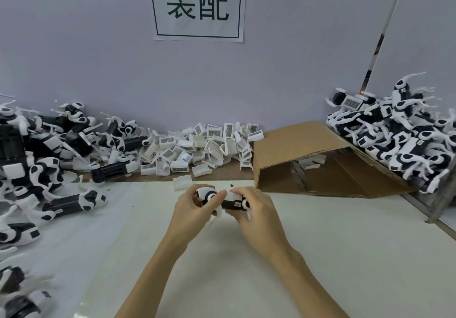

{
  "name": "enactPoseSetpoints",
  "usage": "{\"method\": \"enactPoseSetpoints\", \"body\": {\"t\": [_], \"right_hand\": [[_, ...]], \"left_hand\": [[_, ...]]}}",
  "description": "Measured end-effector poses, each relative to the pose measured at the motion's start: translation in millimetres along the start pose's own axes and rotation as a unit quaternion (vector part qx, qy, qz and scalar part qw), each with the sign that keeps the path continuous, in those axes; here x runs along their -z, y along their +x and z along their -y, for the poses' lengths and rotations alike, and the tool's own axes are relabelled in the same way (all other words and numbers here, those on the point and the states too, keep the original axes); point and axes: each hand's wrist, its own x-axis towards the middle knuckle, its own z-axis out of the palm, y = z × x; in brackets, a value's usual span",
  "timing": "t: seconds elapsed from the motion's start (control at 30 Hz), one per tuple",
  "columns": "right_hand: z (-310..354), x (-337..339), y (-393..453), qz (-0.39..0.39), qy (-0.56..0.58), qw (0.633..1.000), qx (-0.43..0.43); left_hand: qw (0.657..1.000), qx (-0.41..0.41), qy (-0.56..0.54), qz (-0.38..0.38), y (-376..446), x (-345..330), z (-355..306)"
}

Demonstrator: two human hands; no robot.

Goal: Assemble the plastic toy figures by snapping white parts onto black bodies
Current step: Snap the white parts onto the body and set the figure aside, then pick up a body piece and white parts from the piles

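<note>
At table centre, the left hand (191,206) and right hand (256,209) clamp the toy figure (223,200) from 9 and 3 o'clock (2 grips bracing it), likely to press its white part home.

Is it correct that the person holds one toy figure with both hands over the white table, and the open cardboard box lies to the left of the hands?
Not quite: the head view shows the cardboard box lying to the right of the hands, not the left. The rest holds: the left hand and right hand both hold one toy figure over the white table.
</note>
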Motion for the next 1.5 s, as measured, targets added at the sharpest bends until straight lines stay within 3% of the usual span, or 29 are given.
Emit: {"method": "enactPoseSetpoints", "body": {"t": [0.17,0.27,0.33,0.4,0.5,0.53,0.67,0.83,0.93,1.03,1.1,1.23,1.3,1.37,1.5], "right_hand": [[2,9,1,0.056,0.064,0.995,-0.042],[4,14,12,0.114,0.147,0.971,-0.151],[-1,32,47,0.105,0.246,0.935,-0.233],[-12,76,99,0.008,0.423,0.859,-0.289],[-24,153,162,-0.136,0.678,0.668,-0.275],[-26,167,170,-0.151,0.699,0.642,-0.277],[-32,140,144,-0.109,0.615,0.719,-0.304],[-31,53,60,0.017,0.593,0.708,-0.384],[-27,11,30,0.031,0.59,0.693,-0.413],[-27,-7,21,0.031,0.559,0.724,-0.402],[-29,-12,19,0.031,0.545,0.742,-0.389],[-36,-18,18,0.031,0.559,0.738,-0.378],[-36,-19,21,0.042,0.554,0.745,-0.37],[-36,-20,23,0.053,0.544,0.757,-0.359],[-37,-20,22,0.068,0.541,0.759,-0.357]], "left_hand": [[1.0,0.004,0.005,0.0,3,3,5],[0.997,0.034,-0.05,-0.045,8,9,5],[0.989,0.044,-0.105,-0.098,16,16,7],[0.986,0.041,-0.101,-0.125,20,21,13],[0.99,0.039,-0.074,-0.115,20,20,18],[0.991,0.037,-0.067,-0.108,19,18,17],[0.994,0.013,-0.032,-0.101,18,10,13],[0.992,-0.01,0.093,-0.08,13,8,19],[0.977,-0.035,0.199,-0.062,13,9,26],[0.949,-0.077,0.299,-0.056,14,8,31],[0.941,-0.086,0.322,-0.058,14,7,33],[0.934,-0.072,0.337,-0.095,16,2,48],[0.9,-0.076,0.407,-0.132,26,6,54],[0.844,-0.061,0.515,-0.138,40,22,53],[0.628,0.078,0.771,-0.072,68,87,34]]}}
